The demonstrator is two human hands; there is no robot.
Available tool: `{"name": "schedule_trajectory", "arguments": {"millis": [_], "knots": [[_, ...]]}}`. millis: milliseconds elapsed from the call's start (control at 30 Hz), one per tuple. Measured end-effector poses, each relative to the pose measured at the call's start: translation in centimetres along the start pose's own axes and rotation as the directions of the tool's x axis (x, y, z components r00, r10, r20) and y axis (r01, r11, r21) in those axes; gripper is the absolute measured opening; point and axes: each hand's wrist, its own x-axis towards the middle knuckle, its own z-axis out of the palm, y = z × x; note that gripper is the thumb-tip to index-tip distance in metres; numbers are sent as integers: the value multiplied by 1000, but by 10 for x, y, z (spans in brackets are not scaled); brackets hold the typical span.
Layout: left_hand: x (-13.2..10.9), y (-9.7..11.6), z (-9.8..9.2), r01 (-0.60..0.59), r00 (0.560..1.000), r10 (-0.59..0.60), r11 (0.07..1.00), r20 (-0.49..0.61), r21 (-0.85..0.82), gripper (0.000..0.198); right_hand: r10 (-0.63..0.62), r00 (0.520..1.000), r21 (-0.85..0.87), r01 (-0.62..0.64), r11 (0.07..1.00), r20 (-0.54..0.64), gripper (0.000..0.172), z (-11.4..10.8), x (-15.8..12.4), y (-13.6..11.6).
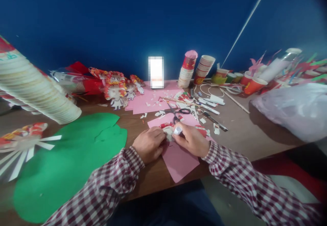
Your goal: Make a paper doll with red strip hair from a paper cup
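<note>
My right hand [192, 139] is closed around a white round-ended tube [178, 130]; whether it is a glue stick or a pen I cannot tell. Under its lower end lies a red and white paper cutout [167, 127]. The curled fingers of my left hand [150, 143] hold that cutout from its left side. Both hands rest over a pink paper sheet [178, 166] at the table's front edge. Black-handled scissors [184, 111] lie just beyond my fingers, partly open. Another red and white paper piece [202, 130] shows beside my right wrist.
A large green paper shape [76, 161] covers the left of the table [242, 127]. Paper cup stacks [187, 71] stand behind, and a long one [38, 83] leans in at left. Paper figures [116, 91], markers [209, 108], scraps and a plastic bag [293, 111] lie around.
</note>
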Motion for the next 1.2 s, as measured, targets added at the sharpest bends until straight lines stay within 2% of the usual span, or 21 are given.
{"name": "schedule_trajectory", "arguments": {"millis": [100,200,333,500,567,633,700,767,900,967,1033,1133,1200], "knots": [[0,-1,1,-29,997,27,999,-69,-25,19,16,1000,120,-15,993,-4,10,-13,-8,0],[0,-2,2,-103,986,99,994,-138,-24,21,139,982,195,-113,974,-127,15,-36,-24,11],[0,-5,2,-82,976,88,996,-198,38,16,339,869,214,-278,937,-359,23,-71,-52,45],[0,-3,-1,-57,975,74,995,-211,88,33,447,734,264,-361,894,-511,31,-104,-81,78],[2,3,-5,-37,971,61,993,-231,109,33,459,724,270,-371,889,-514,32,-107,-87,82],[10,16,-9,-39,969,68,992,-240,121,26,464,740,297,-360,884,-486,32,-103,-89,83],[23,34,-11,-74,975,96,991,-202,114,20,465,754,349,-326,878,-464,30,-94,-87,84],[41,54,-10,-106,990,115,988,-80,117,20,461,745,402,-281,872,-482,28,-84,-84,86],[82,85,2,-135,989,115,965,96,227,19,452,659,417,-224,881,-601,24,-72,-78,89],[100,93,10,-150,985,118,944,122,295,23,441,616,393,-223,892,-653,23,-71,-78,90],[115,97,17,-197,972,144,931,188,308,25,432,594,373,-228,899,-678,23,-72,-80,90],[129,99,23,-134,960,43,938,277,321,23,430,602,361,-241,901,-672,24,-74,-82,90],[133,100,25,-105,960,11,941,281,321,23,426,613,362,-235,902,-665,25,-73,-83,91]]}}
